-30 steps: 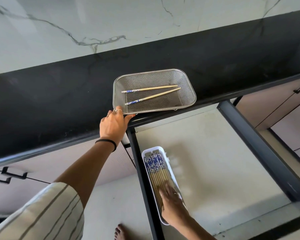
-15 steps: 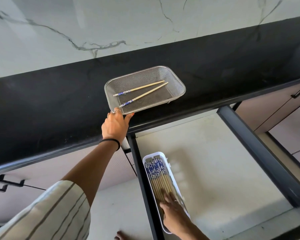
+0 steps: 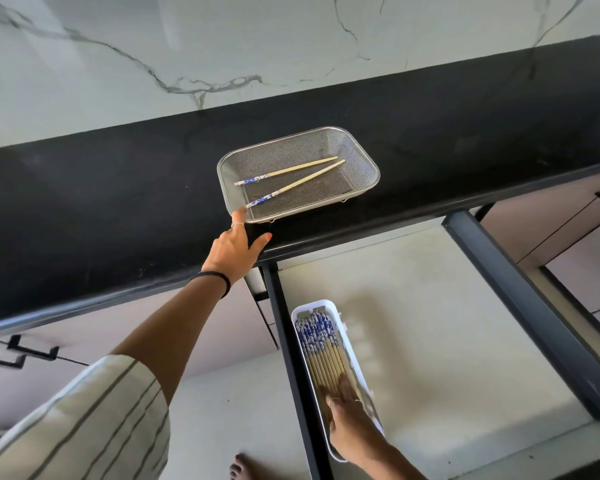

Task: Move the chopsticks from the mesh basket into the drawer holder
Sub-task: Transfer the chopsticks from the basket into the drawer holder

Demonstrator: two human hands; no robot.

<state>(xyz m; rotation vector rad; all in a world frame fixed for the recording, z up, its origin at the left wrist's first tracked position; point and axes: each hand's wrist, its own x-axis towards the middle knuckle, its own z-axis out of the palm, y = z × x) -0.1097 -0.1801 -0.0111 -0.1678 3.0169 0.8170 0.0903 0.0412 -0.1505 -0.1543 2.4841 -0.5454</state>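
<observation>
A steel mesh basket [image 3: 355, 150] sits on the black counter with two wooden chopsticks [image 3: 295, 177] with blue-and-white ends lying in it. My left hand [image 3: 234, 249] reaches up with fingers apart; one fingertip touches the basket's near-left corner. In the open drawer below, a white holder [image 3: 343, 336] along the left side is full of several matching chopsticks [image 3: 321, 348]. My right hand [image 3: 349, 415] lies flat on their near ends inside the holder, holding nothing.
The black counter [image 3: 118, 202] runs across, with a marble wall behind. The open drawer [image 3: 430, 323] has dark metal side rails [image 3: 520, 306]. Closed cabinet fronts with black handles flank it. My bare foot [image 3: 238, 469] shows on the floor below.
My left hand has let go of the basket's rim and now only touches its corner with a fingertip. The basket sits turned, farther from the counter edge. My right hand stays on the holder's chopsticks.
</observation>
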